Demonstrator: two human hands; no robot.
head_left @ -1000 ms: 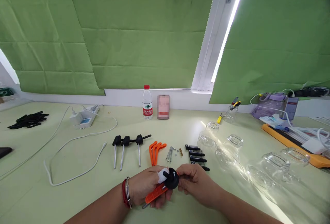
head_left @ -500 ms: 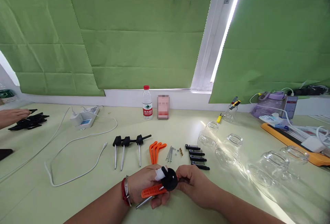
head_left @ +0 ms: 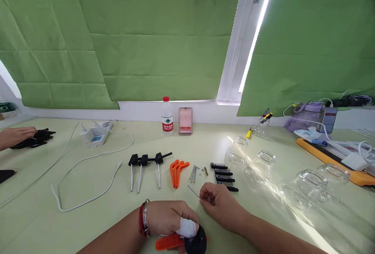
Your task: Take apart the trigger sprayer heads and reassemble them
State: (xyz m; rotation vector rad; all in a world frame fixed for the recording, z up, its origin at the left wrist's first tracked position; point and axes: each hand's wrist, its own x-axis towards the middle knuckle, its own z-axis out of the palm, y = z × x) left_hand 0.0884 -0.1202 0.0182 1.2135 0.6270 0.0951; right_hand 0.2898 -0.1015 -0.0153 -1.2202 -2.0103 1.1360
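Observation:
My left hand [head_left: 166, 215], with white tape on its thumb, is closed around a part with a round black head [head_left: 197, 241] and an orange handle [head_left: 167, 242], low at the bottom edge of the view. My right hand [head_left: 218, 207] pinches one end of a thin metal rod [head_left: 193, 191], whose free end points up and left. Just beyond the hands lie several orange levers [head_left: 177, 173], long thin screws [head_left: 192, 174], small brass-coloured pieces [head_left: 206, 172] and black clips with springs [head_left: 225, 179].
Three black-headed parts with metal rods [head_left: 143, 161] lie left of centre. Glass jars [head_left: 260, 168] stand upside down at right. A white cable [head_left: 96, 155] runs across the left side to a power strip [head_left: 98, 133]. Another person's hand [head_left: 17, 135] touches black pieces at far left.
My left hand has lowered and turned over, taking the black and orange part toward the bottom edge. The thin rod in my right hand now shows, apart from that part.

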